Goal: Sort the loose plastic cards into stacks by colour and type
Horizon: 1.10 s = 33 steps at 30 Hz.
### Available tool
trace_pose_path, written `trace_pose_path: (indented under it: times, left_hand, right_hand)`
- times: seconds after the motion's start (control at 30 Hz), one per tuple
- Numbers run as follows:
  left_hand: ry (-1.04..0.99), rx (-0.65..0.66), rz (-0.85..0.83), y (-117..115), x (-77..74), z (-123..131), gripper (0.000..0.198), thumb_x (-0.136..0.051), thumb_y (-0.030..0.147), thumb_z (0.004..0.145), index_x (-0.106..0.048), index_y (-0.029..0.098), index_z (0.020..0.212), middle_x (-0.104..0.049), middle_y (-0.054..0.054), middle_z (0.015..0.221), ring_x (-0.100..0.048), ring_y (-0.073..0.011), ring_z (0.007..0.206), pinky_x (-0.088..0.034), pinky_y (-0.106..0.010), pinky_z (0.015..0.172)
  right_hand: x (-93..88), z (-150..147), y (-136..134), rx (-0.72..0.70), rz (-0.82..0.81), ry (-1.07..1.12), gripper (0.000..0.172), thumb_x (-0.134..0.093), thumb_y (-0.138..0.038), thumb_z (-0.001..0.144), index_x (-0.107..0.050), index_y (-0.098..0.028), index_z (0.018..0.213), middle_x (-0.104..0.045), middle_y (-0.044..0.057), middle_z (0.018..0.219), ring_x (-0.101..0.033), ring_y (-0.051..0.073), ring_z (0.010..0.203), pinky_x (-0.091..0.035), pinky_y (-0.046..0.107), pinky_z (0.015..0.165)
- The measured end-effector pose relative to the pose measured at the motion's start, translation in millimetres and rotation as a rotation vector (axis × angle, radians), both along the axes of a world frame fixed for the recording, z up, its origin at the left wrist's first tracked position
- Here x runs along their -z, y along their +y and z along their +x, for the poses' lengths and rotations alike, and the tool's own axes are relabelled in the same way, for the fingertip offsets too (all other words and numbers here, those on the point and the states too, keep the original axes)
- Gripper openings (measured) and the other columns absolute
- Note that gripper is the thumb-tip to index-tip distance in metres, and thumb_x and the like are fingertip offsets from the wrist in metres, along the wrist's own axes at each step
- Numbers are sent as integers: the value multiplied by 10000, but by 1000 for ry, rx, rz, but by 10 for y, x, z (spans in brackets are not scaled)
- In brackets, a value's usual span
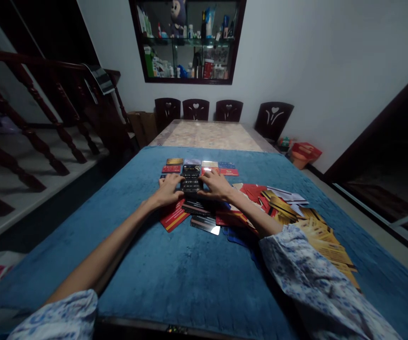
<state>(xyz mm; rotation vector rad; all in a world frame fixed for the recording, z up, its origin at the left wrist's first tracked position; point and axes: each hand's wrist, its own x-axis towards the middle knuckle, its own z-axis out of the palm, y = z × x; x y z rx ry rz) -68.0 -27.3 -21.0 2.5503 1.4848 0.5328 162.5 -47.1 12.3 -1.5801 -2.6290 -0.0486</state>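
My left hand (pixel 169 190) is at the left edge of several black cards (pixel 191 183) with pale print, its fingers and thumb curled on them. From the opposite side, my right hand (pixel 216 185) has its fingers bent onto the same cards' right edge. Whether the cards are lifted or lie flat, I cannot tell. Beyond my hands lie rows of cards, among them a gold card (pixel 174 161), a red card (pixel 171 168) and a blue card (pixel 227 165). Nearer to me are a loose red card (pixel 172 218) and a dark grey card (pixel 205 224).
Right of my hands spreads a heap of gold cards (pixel 327 241) and red cards (pixel 251 194), partly under my right forearm. A blue cloth (pixel 136 269) covers the near table. Beyond stand several dark chairs (pixel 195 109) and a wall cabinet (pixel 189 81). A stair railing (pixel 47 97) is at left.
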Motion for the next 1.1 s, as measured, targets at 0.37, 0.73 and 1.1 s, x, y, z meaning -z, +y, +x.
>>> trace_pose_path:
  times: [0.37,0.73,1.1]
  left_hand:
    - [81,-99,-6,315,-117,128,571,-648,212,782,-602,205,1351,-546,-128,1422,-404,-375,1339,-348,-531,1044]
    - [116,-137,-54,563,-65,114,569,-627,229,780,-618,204,1348,-548,-140,1414,-412,-384,1334,-366,-540,1039]
    - [111,-113,-55,716,85,82,523,-642,269,764,-646,255,1286,-571,-117,1402,-423,-402,1310,-389,-542,996]
  right_hand:
    - [-24,-70,343,63,-1,0,517,-637,-463,903,-604,-225,1361,-548,154,1408,-433,341,1296,-445,476,977]
    - [71,-126,589,107,-65,22,568,-636,-473,894,-577,-248,1413,-537,132,1453,-419,367,1320,-450,485,992]
    - [222,-123,711,91,-75,20,507,-605,-456,914,-594,-254,1380,-525,136,1465,-397,372,1316,-427,526,997]
